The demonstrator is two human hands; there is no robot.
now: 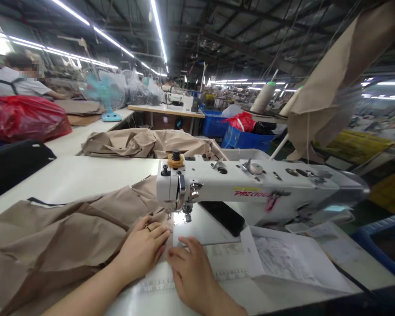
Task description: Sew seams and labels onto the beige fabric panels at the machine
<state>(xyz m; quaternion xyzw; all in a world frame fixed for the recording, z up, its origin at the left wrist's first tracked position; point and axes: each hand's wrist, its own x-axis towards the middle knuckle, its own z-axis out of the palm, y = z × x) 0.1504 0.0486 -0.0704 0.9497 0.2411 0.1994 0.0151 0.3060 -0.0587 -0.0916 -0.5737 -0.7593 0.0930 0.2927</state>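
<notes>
A large piece of brown fabric (75, 232) spreads over the left of the sewing table, its narrow edge running under the needle area of a white sewing machine (213, 180). My left hand (146, 243), with a ring on one finger, lies flat on that fabric just in front of the presser foot (187, 214). Close beside it, my right hand (192, 272) has its fingers bent together at the fabric's right edge. What lies under its fingertips is partly hidden. A ruler scale (230, 274) runs along the table beneath my hands.
A black phone (225, 218) lies behind my right hand, beside a white open box (289, 259). More brown fabric (148, 142) is heaped beyond the table. Thread cones (263, 97) and hanging fabric (332, 74) are at right. A person (19, 79) works far left near a blue fan (107, 94).
</notes>
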